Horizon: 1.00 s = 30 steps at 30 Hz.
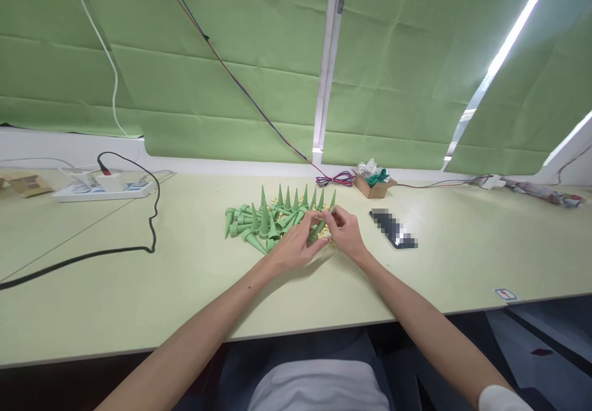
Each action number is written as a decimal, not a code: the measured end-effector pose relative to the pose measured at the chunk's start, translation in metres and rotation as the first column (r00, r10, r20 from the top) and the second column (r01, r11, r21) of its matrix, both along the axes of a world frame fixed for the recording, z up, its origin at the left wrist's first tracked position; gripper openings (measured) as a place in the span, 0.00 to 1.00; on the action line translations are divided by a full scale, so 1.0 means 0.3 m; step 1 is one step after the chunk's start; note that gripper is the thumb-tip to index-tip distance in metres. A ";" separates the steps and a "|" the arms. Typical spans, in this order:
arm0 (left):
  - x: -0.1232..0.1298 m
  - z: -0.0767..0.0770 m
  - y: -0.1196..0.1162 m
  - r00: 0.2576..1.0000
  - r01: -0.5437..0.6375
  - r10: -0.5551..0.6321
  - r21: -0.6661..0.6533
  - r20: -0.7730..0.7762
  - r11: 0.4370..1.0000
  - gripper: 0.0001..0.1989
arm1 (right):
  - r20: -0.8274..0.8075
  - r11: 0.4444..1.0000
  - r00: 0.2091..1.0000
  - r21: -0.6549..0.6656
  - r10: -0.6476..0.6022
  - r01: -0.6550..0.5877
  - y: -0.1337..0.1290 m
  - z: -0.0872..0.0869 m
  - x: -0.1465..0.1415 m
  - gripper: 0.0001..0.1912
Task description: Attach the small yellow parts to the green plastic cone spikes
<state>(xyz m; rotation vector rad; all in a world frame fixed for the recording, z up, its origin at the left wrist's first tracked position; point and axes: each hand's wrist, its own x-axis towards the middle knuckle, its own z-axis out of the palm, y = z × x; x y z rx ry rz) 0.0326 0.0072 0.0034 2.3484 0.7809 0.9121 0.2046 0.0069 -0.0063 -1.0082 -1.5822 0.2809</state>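
Note:
A cluster of green cone-shaped plastic spikes (264, 221) covers the middle of the table. Some stand point up in a row at the back, while others lie on their sides. Small yellow pieces (333, 244) show among and beside them. At the cluster's right end, my left hand (296, 245) is closed with thumb and fingers around a green plastic spike (316, 232). My right hand (346, 233) meets it there, its fingertips pinched together close to the same spike. What the right fingertips pinch is hidden.
Right of my hands lies a dark phone (393, 229). Behind it are a small cardboard box (372, 189) with crumpled plastic and a coiled red-and-blue wire (335, 179). At the left, a white power strip (104, 192) has a black cable (115, 250) running across the table.

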 end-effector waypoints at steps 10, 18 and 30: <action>0.005 -0.009 0.024 0.995 -0.077 0.079 0.038 -0.058 0.996 0.29 | -0.036 0.994 0.994 0.011 -0.107 0.107 0.013 -0.007 0.009 0.22; 0.008 -0.023 0.047 0.985 -0.170 0.170 0.256 0.021 0.952 0.11 | -0.111 0.976 0.971 0.023 -0.214 0.218 0.024 -0.001 0.026 0.22; 0.011 -0.026 0.027 0.988 0.016 0.030 0.288 -0.154 0.957 0.16 | -0.087 0.975 0.971 0.009 -0.221 0.222 0.021 -0.002 0.024 0.22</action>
